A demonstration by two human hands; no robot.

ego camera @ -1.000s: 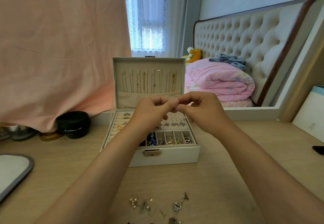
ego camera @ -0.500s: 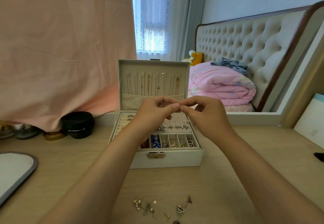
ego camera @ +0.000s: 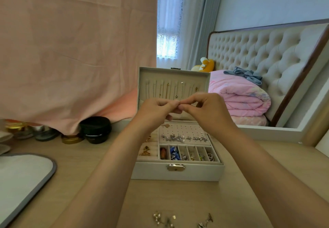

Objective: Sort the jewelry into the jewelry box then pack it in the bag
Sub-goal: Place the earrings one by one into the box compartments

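A white jewelry box (ego camera: 178,172) stands open on the wooden desk, its lid (ego camera: 173,87) upright with thin necklaces hanging inside. Its tray holds earrings on a perforated pad and small compartments with rings and beads. My left hand (ego camera: 156,111) and my right hand (ego camera: 206,110) meet above the box, fingertips pinched together on one tiny piece of jewelry (ego camera: 179,104), too small to identify. Several loose earrings (ego camera: 165,218) lie on the desk at the near edge.
A grey-rimmed white pad (ego camera: 21,179) lies at the left. Black and gold jars (ego camera: 95,129) sit under a pink cloth (ego camera: 71,49) at the back left. A mirror behind the desk reflects a bed with a pink quilt (ego camera: 238,95).
The view has shifted, so the box sits lower and further right in the frame. Both hands stay pinched together above the box, working the small piece.
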